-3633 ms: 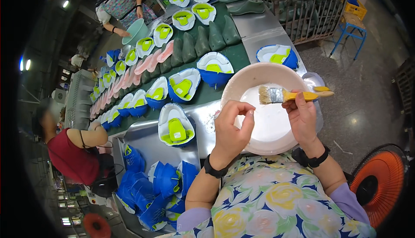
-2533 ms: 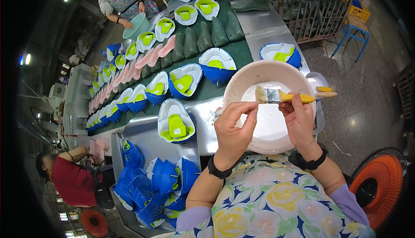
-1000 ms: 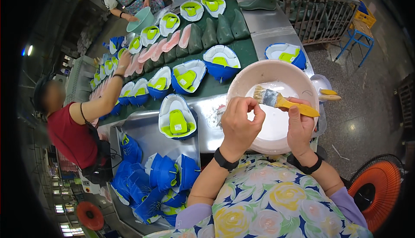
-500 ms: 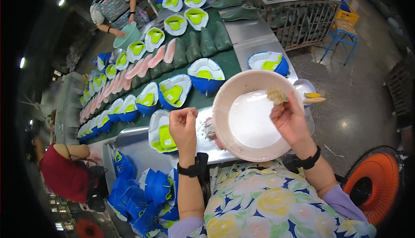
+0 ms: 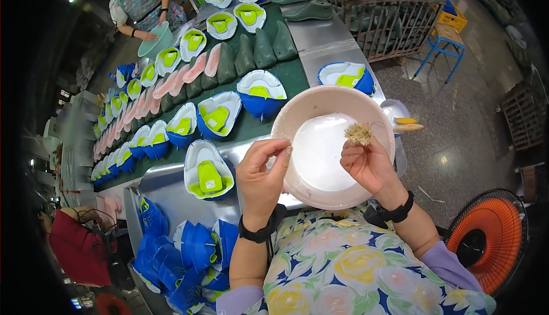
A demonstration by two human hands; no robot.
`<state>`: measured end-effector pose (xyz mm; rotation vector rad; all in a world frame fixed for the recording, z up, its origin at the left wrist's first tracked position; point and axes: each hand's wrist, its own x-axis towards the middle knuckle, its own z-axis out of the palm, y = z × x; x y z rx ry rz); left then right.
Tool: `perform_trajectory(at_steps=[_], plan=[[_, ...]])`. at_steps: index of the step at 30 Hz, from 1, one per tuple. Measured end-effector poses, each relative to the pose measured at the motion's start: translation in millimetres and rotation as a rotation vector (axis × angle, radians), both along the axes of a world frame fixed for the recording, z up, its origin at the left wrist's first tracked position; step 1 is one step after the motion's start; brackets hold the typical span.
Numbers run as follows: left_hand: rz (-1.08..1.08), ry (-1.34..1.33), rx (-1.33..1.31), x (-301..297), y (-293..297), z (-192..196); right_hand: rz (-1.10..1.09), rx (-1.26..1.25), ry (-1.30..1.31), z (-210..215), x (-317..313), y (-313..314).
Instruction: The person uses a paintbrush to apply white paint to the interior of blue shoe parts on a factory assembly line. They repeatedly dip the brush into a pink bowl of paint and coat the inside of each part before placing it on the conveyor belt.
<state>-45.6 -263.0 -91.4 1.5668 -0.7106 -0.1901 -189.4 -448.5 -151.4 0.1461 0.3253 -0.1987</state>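
My right hand (image 5: 369,169) is closed around a brush (image 5: 358,134) with frayed tan bristles, held bristles up above the pale pink basin (image 5: 294,104). Its handle is hidden in my fingers. White liquid (image 5: 320,152) covers the bottom of the basin. At the basin's left rim, my left hand (image 5: 258,172) is closed in a pinch, thumb against forefinger; whether anything small sits between them I cannot make out. Just left of this hand lies a blue shoe upper (image 5: 209,172) with a white lining and a lime-green tongue. Another blue upper (image 5: 346,78) sits behind the basin.
Rows of shoe uppers (image 5: 220,115), dark green shoe lasts (image 5: 263,52) and pink insoles (image 5: 194,69) cover the green table. Blue uppers (image 5: 166,258) are heaped in a metal tray at left. An orange fan (image 5: 486,243) stands at right. Two people work at left.
My left hand has moved right, up to the basin's rim. The brush in my right hand now shows its bristles pointing more upright. The whole view has shifted slightly.
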Motion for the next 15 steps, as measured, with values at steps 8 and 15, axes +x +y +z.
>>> perform_trajectory(at_steps=[8, 15], plan=[[-0.172, -0.202, 0.019, -23.7, -9.8, 18.6, 0.029, -0.082, -0.084, -1.5, 0.4, 3.8], [-0.187, -0.312, 0.06, -40.3, -23.5, 39.9, 0.012, -0.139, -0.125, -10.2, -1.9, 3.8]])
